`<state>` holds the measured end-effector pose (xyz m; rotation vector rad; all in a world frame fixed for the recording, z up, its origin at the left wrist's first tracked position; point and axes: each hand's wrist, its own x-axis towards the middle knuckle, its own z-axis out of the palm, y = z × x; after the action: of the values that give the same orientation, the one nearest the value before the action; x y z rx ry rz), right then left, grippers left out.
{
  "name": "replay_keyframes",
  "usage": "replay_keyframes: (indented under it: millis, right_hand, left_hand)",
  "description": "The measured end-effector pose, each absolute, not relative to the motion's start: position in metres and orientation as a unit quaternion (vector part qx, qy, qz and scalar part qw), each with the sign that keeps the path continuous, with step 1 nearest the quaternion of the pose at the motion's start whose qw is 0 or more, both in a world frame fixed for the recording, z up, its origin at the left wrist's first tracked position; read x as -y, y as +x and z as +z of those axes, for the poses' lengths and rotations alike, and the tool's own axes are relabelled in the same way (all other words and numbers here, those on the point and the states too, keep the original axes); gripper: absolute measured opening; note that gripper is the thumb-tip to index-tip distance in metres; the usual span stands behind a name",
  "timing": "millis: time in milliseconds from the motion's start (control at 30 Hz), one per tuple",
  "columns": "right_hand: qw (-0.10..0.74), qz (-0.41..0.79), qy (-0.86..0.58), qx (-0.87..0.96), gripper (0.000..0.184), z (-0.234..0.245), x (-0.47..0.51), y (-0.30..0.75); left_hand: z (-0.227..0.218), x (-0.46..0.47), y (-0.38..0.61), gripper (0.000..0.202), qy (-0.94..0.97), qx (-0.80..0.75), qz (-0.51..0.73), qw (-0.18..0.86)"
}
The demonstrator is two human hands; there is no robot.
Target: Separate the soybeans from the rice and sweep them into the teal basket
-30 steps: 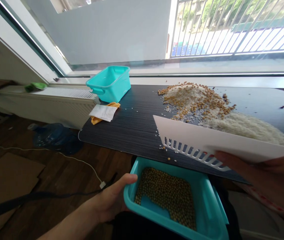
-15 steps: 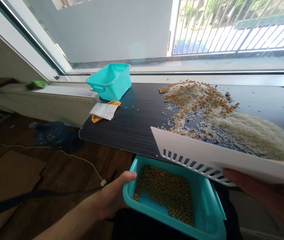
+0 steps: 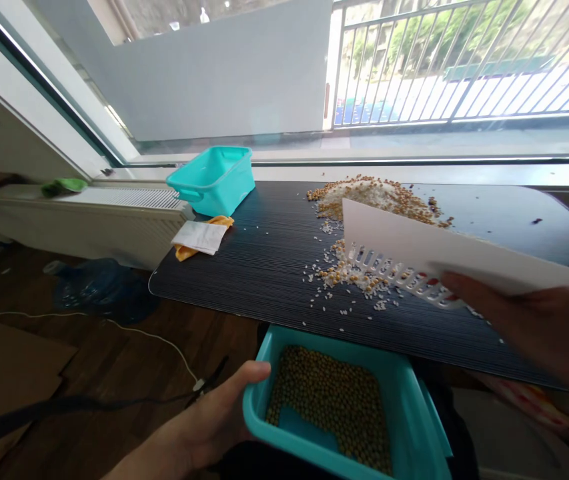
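Note:
My left hand (image 3: 209, 420) grips the near-left corner of a teal tub (image 3: 417, 427) partly filled with soybeans (image 3: 334, 403), held just below the front edge of the black table (image 3: 269, 260). My right hand (image 3: 534, 327) holds a white slotted tray (image 3: 429, 250) tilted over the table, its slotted edge low over a scatter of rice and soybeans (image 3: 344, 277). Behind the tray lies a heap of rice mixed with soybeans (image 3: 369, 190), partly hidden by it.
A second teal tub (image 3: 211, 180) stands at the table's far-left corner, beside a white packet on an orange cloth (image 3: 200, 237). A white radiator (image 3: 89, 213) runs left of the table. A white cable (image 3: 129, 327) and a blue bag (image 3: 99, 287) lie on the wooden floor.
The white tray has moved away from the table's front edge, back over the table toward the heap. Loose rice and beans now lie below its slotted edge. My left hand and tub have barely moved.

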<state>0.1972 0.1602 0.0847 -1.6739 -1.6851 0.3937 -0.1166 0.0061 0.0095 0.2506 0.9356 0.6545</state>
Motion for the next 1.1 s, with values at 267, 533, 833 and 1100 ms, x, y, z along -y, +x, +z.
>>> replay_keyframes:
  millis: [267, 533, 833, 1100]
  right_hand:
    - [0.367, 0.256, -0.623, 0.642, 0.035, 0.068, -0.173, 0.187]
    - [0.376, 0.233, -0.631, 0.638, 0.035, 0.066, -0.160, 0.193]
    - [0.346, 0.216, -0.631, 0.660, 0.029, 0.084, -0.154, 0.213]
    - [0.321, 0.242, -0.664, 0.631, 0.034, 0.076, -0.154, 0.210]
  left_hand:
    - [0.008, -0.007, -0.113, 0.068, 0.116, -0.412, 0.316, 0.847]
    - [0.006, -0.008, -0.112, 0.062, 0.122, -0.407, 0.316, 0.848]
    - [0.007, -0.007, -0.112, 0.059, 0.121, -0.420, 0.312, 0.843]
    - [0.008, -0.007, -0.112, 0.061, 0.123, -0.425, 0.304, 0.844]
